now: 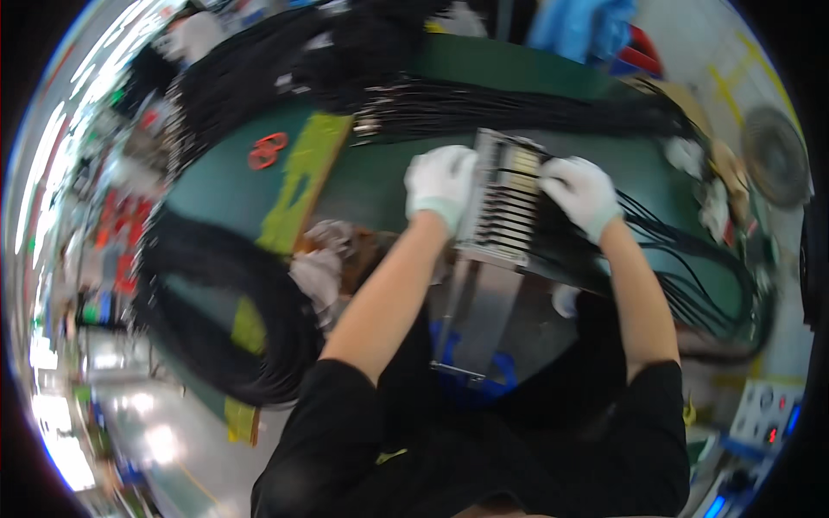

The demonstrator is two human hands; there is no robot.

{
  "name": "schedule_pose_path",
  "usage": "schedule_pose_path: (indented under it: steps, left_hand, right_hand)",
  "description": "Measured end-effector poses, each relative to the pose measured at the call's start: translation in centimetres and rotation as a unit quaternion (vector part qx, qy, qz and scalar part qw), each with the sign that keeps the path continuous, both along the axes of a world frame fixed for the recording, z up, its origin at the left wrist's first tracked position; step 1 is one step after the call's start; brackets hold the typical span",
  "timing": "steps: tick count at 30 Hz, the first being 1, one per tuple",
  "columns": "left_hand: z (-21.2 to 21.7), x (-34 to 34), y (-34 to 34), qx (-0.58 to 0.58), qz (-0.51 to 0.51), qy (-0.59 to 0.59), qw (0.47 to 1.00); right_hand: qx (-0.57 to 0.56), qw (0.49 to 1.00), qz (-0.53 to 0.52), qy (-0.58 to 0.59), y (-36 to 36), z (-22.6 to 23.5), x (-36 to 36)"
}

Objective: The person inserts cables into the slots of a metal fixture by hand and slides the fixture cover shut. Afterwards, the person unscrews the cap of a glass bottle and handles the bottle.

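A metal slotted fixture (508, 216) stands tilted in front of me, with black cables lying side by side in its lower slots and pale pieces in the upper ones. My left hand (441, 180), in a white glove, is closed against the fixture's left side; its fingertips are partly hidden. At the upper right edge, my right hand (582, 192), also gloved, has thumb and fingers pinched together. What sits in that pinch is too small to make out. Black cables (669, 233) trail off to the right from behind this hand. Below the fixture extends a flat metal plate (484, 315).
The green table (211, 186) carries a large coil of black cables (229, 319), a long cable bundle (518, 105) and a dark heap of cables (250, 82). Orange-handled scissors (268, 150) lie near a yellow-taped board (304, 177). A round fan (775, 155) stands at right.
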State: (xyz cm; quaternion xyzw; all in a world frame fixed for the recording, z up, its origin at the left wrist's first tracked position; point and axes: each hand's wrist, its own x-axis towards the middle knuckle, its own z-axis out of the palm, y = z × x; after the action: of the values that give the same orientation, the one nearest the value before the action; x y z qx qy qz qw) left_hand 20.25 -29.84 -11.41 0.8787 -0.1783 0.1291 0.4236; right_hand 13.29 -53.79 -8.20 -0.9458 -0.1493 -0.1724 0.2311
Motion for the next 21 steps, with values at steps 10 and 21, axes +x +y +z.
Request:
schedule_pose_path:
  steps: [10, 21]
  left_hand:
    - [-0.3, -1.0, -0.6, 0.037, -0.036, 0.073, 0.996]
    - [-0.8, -1.4, -1.1, 0.02, -0.115, 0.006, 0.993]
  right_hand:
    - [-0.07, 0.996, -0.041, 0.047, -0.5, 0.6, -1.5]
    - [-0.065, 0.996, -0.029, 0.048, 0.1, 0.4, -1.6]
